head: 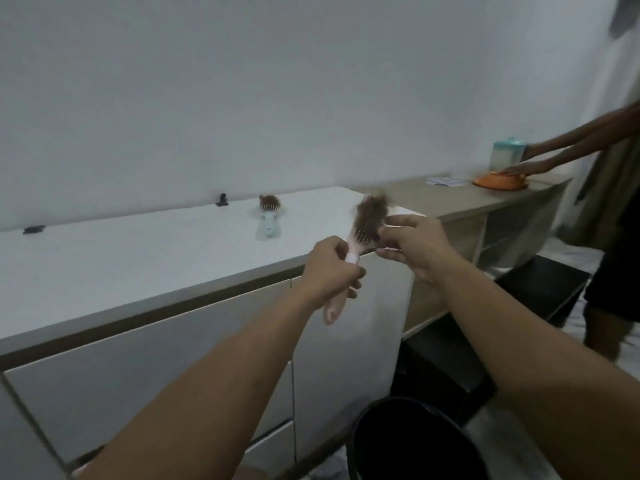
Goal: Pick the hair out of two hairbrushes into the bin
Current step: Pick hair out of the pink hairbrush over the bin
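The left hand [330, 268] has its grip closed around the handle of the pink hairbrush [349, 261], fingers wrapped fully, with the handle end projecting below the fist. The brush is held in the air, just beyond the front edge of the white table [138, 258] near its right corner, head tilted up and to the right. The right hand [412, 244] has its grip pinched on the clump of brown hair [371, 211] that covers the brush head; thumb and fingertips meet at the right side of the head. Motion blur hides the exact contact points.

Hairbrushes: two. The second, a pale blue hairbrush [268, 221], lies on the table toward its rear edge, handle pointing to the front, with its own tuft of brown hair on the bristles.

Bins: one. The black bin [412, 441] stands on the floor below the hands, at the right end of the table.

Small black objects [221, 199] along the rear edge of the table: two, well apart.

A lower wooden shelf unit [485, 199] adjoins the right end of the table. It carries one teal-lidded container [508, 155], one orange dish [500, 181] and some white papers [445, 181]. A second person [616, 188] stands at the right, with one hand on the dish and the other at the container.
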